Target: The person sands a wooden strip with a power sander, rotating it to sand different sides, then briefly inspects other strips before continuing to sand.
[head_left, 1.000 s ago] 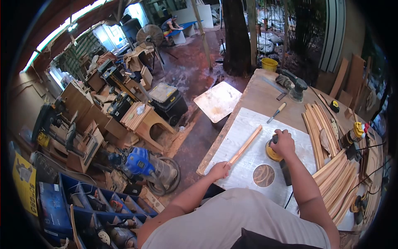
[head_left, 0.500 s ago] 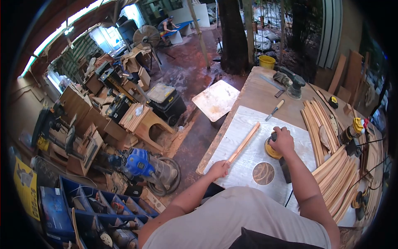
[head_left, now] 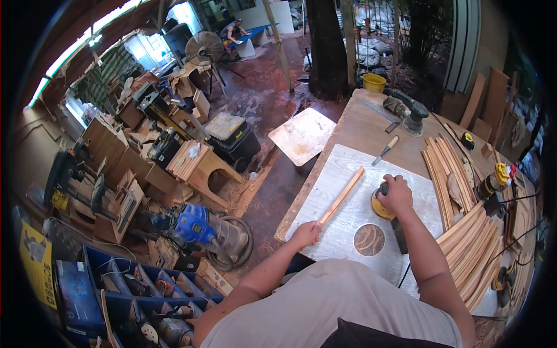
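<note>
Left hand (head_left: 307, 234) has its fingers wrapped around the near end of a thin wood strip (head_left: 345, 193), which runs roughly along the left edge of the pale sheet (head_left: 348, 159) on the workbench (head_left: 412, 156), so the grip sits by the near left corner and the far end points up toward the far left one. Right hand (head_left: 397, 194) is curled over the top of a yellow-and-black orbital sander (head_left: 381, 208), right of the strip and apart from it. My worry is the one-ended hold — with nothing pinning the far end, a sander pressed on out there could make the strip swing or chatter, or slip toward the left edge. Press too hard or tilt the pad and I'd expect a gouge or a rounded corner on something that narrow. Let the sander drift to the near end and those left fingers are in its path. There's also a chisel (head_left: 386, 151) with its blade at the far edge of the sheet, easy to knock, and a black cord (head_left: 404, 275) at the near edge by the torso that could snag.
</note>
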Demonstrator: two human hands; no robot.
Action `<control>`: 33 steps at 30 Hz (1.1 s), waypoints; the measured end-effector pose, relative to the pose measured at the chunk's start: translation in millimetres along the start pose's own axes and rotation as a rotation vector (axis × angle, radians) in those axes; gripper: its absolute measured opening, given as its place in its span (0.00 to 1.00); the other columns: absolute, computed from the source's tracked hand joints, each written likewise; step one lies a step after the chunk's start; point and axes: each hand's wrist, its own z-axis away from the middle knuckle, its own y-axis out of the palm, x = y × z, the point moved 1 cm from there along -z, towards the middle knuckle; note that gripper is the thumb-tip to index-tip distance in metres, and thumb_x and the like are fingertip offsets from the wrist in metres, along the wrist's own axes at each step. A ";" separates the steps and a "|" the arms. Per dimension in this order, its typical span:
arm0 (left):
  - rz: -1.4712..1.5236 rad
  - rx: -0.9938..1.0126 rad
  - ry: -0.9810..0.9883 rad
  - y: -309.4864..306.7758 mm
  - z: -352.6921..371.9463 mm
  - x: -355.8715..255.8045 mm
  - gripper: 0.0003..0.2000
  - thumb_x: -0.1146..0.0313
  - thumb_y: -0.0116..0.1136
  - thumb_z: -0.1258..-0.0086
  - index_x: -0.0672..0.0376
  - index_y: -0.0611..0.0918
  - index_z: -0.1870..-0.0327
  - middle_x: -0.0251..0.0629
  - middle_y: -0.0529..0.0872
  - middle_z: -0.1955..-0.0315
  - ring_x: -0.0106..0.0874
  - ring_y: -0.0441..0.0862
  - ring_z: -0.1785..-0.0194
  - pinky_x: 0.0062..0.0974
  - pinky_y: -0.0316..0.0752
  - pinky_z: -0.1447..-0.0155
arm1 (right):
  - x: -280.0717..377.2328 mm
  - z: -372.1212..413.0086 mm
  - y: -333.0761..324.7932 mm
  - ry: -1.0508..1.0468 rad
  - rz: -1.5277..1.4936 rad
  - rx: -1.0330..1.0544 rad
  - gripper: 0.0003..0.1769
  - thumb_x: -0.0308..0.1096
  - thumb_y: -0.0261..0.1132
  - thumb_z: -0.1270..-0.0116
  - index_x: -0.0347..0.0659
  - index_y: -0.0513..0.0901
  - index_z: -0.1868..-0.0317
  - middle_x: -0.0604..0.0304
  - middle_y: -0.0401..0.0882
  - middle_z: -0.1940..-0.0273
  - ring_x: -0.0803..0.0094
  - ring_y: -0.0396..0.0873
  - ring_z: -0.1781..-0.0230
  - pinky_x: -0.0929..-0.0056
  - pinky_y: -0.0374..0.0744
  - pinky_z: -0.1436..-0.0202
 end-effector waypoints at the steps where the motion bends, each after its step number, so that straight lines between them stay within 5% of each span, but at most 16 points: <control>1: 0.009 0.001 0.002 0.2 -0.6 1.1 0.21 0.52 0.47 0.18 0.65 0.81 0.57 0.36 0.82 0.78 0.26 0.79 0.78 0.27 0.75 0.70 | 0.1 -0.1 -0.2 0.002 -0.002 0.001 0.32 0.43 0.73 0.45 0.50 0.79 0.38 0.48 0.76 0.46 0.51 0.78 0.45 0.55 0.82 0.44; 33: 0.054 0.008 -0.043 -0.1 -2.6 1.3 0.21 0.52 0.47 0.18 0.64 0.81 0.57 0.35 0.81 0.77 0.25 0.78 0.78 0.26 0.74 0.71 | 1.0 -1.2 -0.4 0.011 0.006 0.023 0.32 0.44 0.73 0.44 0.50 0.78 0.38 0.49 0.75 0.45 0.52 0.78 0.44 0.55 0.82 0.44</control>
